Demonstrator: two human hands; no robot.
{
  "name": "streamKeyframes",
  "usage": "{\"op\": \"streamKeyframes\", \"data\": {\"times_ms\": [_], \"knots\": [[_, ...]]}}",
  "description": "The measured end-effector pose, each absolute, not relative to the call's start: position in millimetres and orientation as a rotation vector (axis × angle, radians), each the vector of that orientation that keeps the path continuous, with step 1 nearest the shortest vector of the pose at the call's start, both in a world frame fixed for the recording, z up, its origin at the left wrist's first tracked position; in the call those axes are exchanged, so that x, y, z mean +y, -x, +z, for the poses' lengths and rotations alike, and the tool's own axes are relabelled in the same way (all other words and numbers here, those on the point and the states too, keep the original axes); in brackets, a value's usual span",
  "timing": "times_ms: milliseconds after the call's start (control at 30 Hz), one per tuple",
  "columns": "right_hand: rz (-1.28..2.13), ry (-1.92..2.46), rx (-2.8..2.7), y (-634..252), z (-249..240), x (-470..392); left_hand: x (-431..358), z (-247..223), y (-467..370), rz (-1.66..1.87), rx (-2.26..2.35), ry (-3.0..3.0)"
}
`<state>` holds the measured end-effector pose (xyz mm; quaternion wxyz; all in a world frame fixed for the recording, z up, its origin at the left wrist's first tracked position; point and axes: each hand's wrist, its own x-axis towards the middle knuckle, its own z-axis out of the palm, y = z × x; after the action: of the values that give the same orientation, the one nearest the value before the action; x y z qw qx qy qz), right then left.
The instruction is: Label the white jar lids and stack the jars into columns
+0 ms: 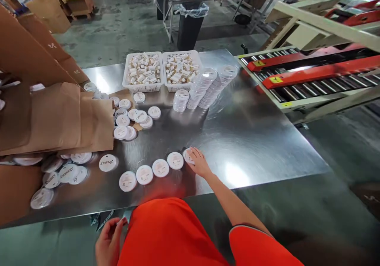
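Four flat white round containers (160,168) lie in a slightly curved row near the front edge of the steel table (237,139). At the right end of that row, my right hand (198,162) has its fingers over the edge of another round container (187,156). My left hand (109,240) is below the table edge beside the red garment, thumb and fingers pinched at a small thing too small to name. More round containers, some marked "beauty" (108,163), lie loose and overlapping on the left. Tall stacks of them (204,88) stand at the back.
Two white baskets (143,88) of small white-capped bottles stand at the back. An open cardboard box (59,119) covers the table's left side. A roller conveyor (314,80) with red rails adjoins the back right. Beyond is a black bin (190,30).
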<state>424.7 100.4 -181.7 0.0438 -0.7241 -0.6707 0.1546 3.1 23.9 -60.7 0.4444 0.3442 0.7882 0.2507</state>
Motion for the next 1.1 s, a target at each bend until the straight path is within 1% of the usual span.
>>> {"op": "streamKeyframes", "data": {"times_ms": [233, 300, 367, 433, 467, 600, 667, 767, 867, 1100], "knots": [[0.494, 2.214, -2.04, -419.7, -172.9, 110.9, 21.0, -54.8, -2.1, 0.63, 1.952, -0.835], [0.461, 2.258, -1.939, -412.2, -162.9, 112.6, 19.2, -50.9, -1.9, 0.626, 1.966, -0.829], [0.47, 2.213, -1.794, -392.3, -146.0, 111.8, 18.2, -47.0, -2.4, 0.644, 1.973, -0.829], [0.611, 2.002, -1.696, -358.6, -123.0, 107.6, 19.0, -43.3, -3.6, 0.673, 1.98, -0.843], [0.739, 1.843, -1.667, -337.5, -110.2, 104.4, 20.3, -41.2, -4.6, 0.685, 1.98, -0.863], [1.444, 1.143, -1.575, -246.4, -63.8, 88.6, 29.7, -25.7, -13.2, 0.743, 1.95, -1.005], [1.621, 0.927, -1.518, -211.3, -46.0, 81.3, 34.0, -11.3, -19.8, 0.809, 1.952, -1.059], [1.682, 0.853, -1.433, -183.0, -25.4, 76.6, 37.5, 11.3, -29.7, 0.927, 1.94, -1.136], [1.767, 0.852, -1.346, -175.7, -12.8, 81.2, 37.4, 22.7, -35.1, 0.997, 1.921, -1.205], [1.867, 0.847, -1.352, -176.4, -1.6, 78.7, 25.5, 16.1, -35.5, 1.077, 1.922, -1.162]]}}
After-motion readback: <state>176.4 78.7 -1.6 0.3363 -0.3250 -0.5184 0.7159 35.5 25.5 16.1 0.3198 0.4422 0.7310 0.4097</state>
